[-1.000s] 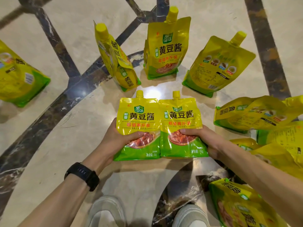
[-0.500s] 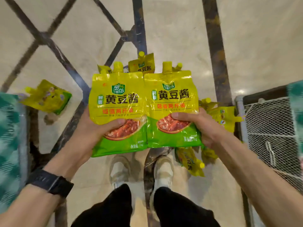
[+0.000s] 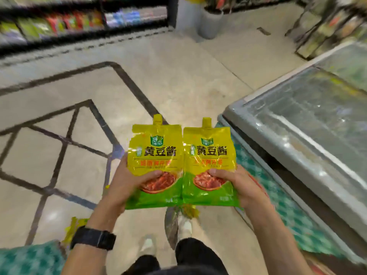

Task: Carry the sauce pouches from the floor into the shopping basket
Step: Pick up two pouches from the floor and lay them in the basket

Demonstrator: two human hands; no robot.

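Two yellow-and-green sauce pouches with spout caps are held upright, side by side, at chest height in the head view. My left hand (image 3: 127,183) grips the left pouch (image 3: 156,153) by its lower left edge, thumb across the front. My right hand (image 3: 236,185) holds the right pouch (image 3: 210,155) the same way from the right. Part of another yellow pouch (image 3: 74,229) lies on the floor by my left wrist. No shopping basket shows in this blurred view.
A glass-topped chest freezer (image 3: 309,124) runs along the right, with a teal checked cloth (image 3: 278,197) along its base. Stocked shelves (image 3: 59,22) line the far left, a grey bin (image 3: 210,22) stands at the back. My shoes (image 3: 184,225) are below the pouches.
The view has swung up and to the right from the pouches on the floor to the shop aisle. Both hands still hold their pouches, now raised in front of the freezer.
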